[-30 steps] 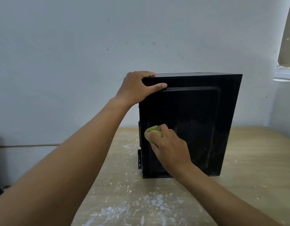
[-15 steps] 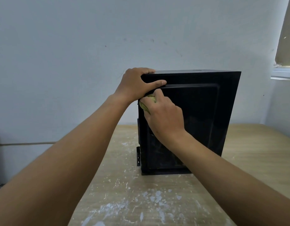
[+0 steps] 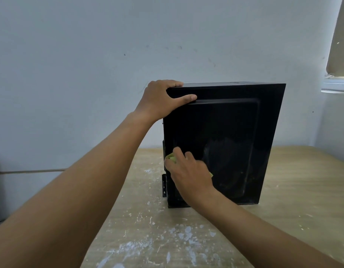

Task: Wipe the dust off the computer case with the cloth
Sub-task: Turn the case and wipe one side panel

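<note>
The black metal computer case (image 3: 235,132) stands upright on the pale wooden surface (image 3: 287,194), close to the wall, its broad side panel facing the person. Low on that panel, near its left edge, the right hand (image 3: 190,175) presses a small yellow-green cloth (image 3: 172,157) against the metal, fingers (image 3: 178,151) curled over the wad so only scraps of it show. The left hand (image 3: 161,101) grips the case's top left corner, fingers (image 3: 173,84) hooked over the top, thumb laid along the panel. Faint grey smears mark the panel's lower part. White dusty flecks (image 3: 183,232) speckle the surface in front, and a pale bluish wall (image 3: 89,74) rises behind.
</note>
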